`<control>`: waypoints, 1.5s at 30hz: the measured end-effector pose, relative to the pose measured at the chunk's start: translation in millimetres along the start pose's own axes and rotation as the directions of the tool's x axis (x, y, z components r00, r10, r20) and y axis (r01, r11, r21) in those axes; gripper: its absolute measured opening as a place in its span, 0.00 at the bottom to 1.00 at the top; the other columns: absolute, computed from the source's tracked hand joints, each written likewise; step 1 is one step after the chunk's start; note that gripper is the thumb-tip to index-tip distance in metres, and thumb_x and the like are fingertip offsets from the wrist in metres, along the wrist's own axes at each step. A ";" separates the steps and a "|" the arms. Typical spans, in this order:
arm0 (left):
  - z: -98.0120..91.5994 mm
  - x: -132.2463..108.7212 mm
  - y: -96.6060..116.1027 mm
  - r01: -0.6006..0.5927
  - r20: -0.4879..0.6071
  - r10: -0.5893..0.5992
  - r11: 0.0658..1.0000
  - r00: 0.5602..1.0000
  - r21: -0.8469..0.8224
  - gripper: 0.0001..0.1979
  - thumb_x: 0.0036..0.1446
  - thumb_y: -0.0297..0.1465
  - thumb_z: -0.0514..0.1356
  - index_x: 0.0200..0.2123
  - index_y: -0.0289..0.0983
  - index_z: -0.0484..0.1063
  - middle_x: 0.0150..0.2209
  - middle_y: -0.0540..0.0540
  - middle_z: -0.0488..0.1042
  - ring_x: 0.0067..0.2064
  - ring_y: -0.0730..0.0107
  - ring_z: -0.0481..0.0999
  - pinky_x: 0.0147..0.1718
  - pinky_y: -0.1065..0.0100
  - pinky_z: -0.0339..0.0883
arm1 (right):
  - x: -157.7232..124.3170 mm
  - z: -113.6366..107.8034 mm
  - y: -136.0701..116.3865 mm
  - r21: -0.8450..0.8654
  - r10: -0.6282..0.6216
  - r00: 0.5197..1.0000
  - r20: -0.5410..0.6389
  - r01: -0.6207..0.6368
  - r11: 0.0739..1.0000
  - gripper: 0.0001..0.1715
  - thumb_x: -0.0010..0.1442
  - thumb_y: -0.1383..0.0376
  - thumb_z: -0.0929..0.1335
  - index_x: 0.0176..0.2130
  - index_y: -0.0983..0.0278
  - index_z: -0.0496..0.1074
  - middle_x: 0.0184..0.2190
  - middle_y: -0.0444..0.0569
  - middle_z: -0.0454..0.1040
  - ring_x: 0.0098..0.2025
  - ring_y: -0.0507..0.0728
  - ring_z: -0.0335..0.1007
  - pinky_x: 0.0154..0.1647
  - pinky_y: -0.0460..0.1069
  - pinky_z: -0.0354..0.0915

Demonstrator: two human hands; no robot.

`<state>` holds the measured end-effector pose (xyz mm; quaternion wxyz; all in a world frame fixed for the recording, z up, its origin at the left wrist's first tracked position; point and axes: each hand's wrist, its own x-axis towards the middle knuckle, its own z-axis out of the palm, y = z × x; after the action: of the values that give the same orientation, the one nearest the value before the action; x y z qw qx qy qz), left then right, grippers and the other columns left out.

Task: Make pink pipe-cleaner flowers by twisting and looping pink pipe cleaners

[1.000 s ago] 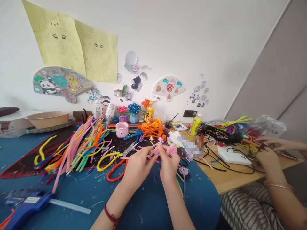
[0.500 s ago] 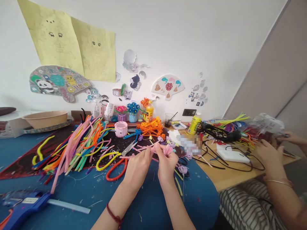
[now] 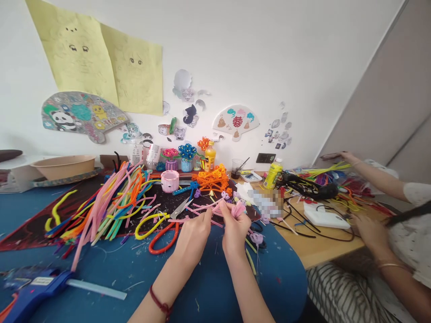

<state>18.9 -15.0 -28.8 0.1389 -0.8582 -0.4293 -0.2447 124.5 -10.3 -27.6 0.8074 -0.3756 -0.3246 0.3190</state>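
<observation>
My right hand (image 3: 236, 226) is closed on a pink pipe-cleaner flower (image 3: 239, 209), whose looped petals stick out above the fingers. Close beside it on the left, my left hand (image 3: 193, 235) pinches with thumb and forefinger; pink pipe-cleaner strands show between the two hands, and the exact grip is hidden. Scissors (image 3: 163, 230) with one yellow and one red handle loop lie at the left hand, blades partly open. More pink pipe cleaners (image 3: 197, 207) lie behind the fingers. Small purple pipe-cleaner flowers (image 3: 256, 237) rest right of my right hand.
A heap of coloured pipe cleaners (image 3: 111, 202) covers the left of the dark mat. A blue glue gun (image 3: 42, 285) lies front left. Behind stand a pink pot (image 3: 169, 181), orange pipe-cleaner pieces (image 3: 212, 178) and bottles (image 3: 272, 174). At right, a co-worker's arm (image 3: 377, 175) reaches over the table.
My left fingertips have drawn slightly left, away from my right hand, which has barely moved. The co-worker at right has leaned in, one arm stretching toward the wall.
</observation>
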 end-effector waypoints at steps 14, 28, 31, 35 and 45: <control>-2.4 4.0 -3.3 0.157 -0.019 -0.168 0.951 0.986 -0.268 0.15 0.61 0.23 0.50 0.50 0.32 0.69 0.34 0.40 0.80 0.33 0.58 0.80 0.28 0.66 0.70 | 6.3 -4.4 7.2 -0.076 0.007 0.996 -0.094 -0.014 0.997 0.22 0.44 0.52 0.75 0.26 0.69 0.75 0.14 0.39 0.59 0.19 0.48 0.53 0.21 0.47 0.54; -26.4 8.8 -24.6 0.325 0.126 -0.452 0.395 0.883 -0.859 0.18 0.61 0.41 0.50 0.24 0.36 0.65 0.21 0.53 0.69 0.18 0.77 0.63 0.21 0.74 0.58 | 7.5 -5.0 5.9 0.002 0.342 0.885 0.317 -0.361 0.933 0.28 0.52 0.49 0.71 0.18 0.61 0.56 0.12 0.33 0.49 0.14 0.45 0.37 0.16 0.46 0.37; -32.5 6.3 -32.4 0.269 0.079 -0.325 0.596 0.942 -0.757 0.19 0.62 0.39 0.49 0.21 0.37 0.63 0.18 0.54 0.63 0.22 0.75 0.60 0.23 0.74 0.54 | 5.1 -4.0 5.0 -0.064 0.401 0.836 0.376 -0.408 0.911 0.26 0.55 0.44 0.66 0.25 0.64 0.66 0.13 0.34 0.50 0.14 0.46 0.40 0.15 0.45 0.38; -32.3 4.4 -35.8 0.255 0.115 -0.237 0.730 0.965 -0.634 0.17 0.62 0.36 0.50 0.24 0.37 0.70 0.22 0.51 0.69 0.24 0.72 0.64 0.25 0.73 0.54 | -3.0 -2.0 -0.3 -0.157 0.399 0.737 0.545 -0.378 0.912 0.26 0.55 0.44 0.67 0.27 0.65 0.67 0.19 0.37 0.56 0.18 0.46 0.47 0.19 0.45 0.43; -29.3 2.3 -36.8 0.364 0.102 -0.395 0.677 0.913 -0.639 0.16 0.59 0.41 0.53 0.29 0.37 0.73 0.21 0.51 0.72 0.23 0.70 0.68 0.23 0.73 0.55 | -7.9 -4.9 -2.5 -0.280 0.417 0.643 0.643 -0.309 0.909 0.26 0.58 0.44 0.64 0.26 0.63 0.63 0.19 0.40 0.62 0.19 0.47 0.52 0.19 0.44 0.45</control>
<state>-18.3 -4.8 -1.9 -0.2093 -0.7389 -0.4837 -0.4198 124.3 -19.5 -30.4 0.5173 -0.3443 -0.5411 0.5666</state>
